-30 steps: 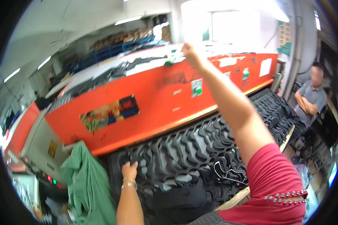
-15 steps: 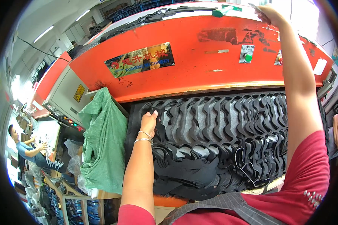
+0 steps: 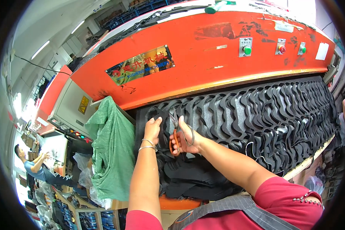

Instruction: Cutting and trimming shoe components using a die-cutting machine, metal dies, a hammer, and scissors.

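Looking down, I see my right hand (image 3: 186, 136) closed in a grip around orange-handled scissors (image 3: 175, 130), blades pointing to 12 o'clock. My left hand (image 3: 152, 129) rests flat on the black cut foam sheet (image 3: 257, 115) covering the desk. An orange machine (image 3: 203, 50) stands behind; a green sack (image 3: 111, 153) hangs at 9 o'clock.

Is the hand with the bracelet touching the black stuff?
Touching. The head view shows the left hand resting flat on the black cut sheet, fingers pressed on it.
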Demonstrator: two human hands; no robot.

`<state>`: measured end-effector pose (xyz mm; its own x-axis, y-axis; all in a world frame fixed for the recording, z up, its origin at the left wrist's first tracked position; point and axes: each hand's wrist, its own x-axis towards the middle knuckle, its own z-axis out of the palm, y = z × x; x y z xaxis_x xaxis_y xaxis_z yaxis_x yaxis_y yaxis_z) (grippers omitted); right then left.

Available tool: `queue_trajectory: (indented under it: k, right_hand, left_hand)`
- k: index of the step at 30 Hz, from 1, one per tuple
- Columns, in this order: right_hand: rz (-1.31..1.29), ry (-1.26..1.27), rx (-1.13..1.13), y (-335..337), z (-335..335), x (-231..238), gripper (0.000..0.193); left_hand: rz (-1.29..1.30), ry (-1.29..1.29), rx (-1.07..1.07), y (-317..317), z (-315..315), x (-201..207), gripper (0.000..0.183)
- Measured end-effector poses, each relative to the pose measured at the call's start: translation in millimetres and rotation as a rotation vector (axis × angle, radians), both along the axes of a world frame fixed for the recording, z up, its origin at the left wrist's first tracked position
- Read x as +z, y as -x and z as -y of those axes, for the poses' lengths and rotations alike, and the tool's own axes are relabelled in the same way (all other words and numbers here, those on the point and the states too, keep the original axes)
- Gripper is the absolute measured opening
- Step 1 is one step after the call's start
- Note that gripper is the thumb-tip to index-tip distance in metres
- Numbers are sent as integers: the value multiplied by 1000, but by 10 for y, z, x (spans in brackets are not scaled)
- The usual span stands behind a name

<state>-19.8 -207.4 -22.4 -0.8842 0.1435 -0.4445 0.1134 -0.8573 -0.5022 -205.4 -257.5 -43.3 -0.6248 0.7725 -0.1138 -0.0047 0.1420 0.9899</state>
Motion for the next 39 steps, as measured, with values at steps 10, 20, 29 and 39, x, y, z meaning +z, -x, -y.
queue_trajectory:
  k: [10, 20, 29, 39]
  right_hand:
    - [55, -45, 76, 275, 238, 58, 96]
    - [81, -219, -123, 614, 120, -110, 80]
    - [-32, -499, -3, 229, 238, 211, 74]
    - [218, -900, -3, -2643, 9, 182, 72]
  left_hand:
    - [-70, -63, 3, 163, 54, -57, 22]
    - [-656, 145, -1, 63, 102, -15, 37]
    - [-786, -153, 19, -294, 530, 663, 20]
    - [-1062, -270, -718, -1086, 1288, 26, 29]
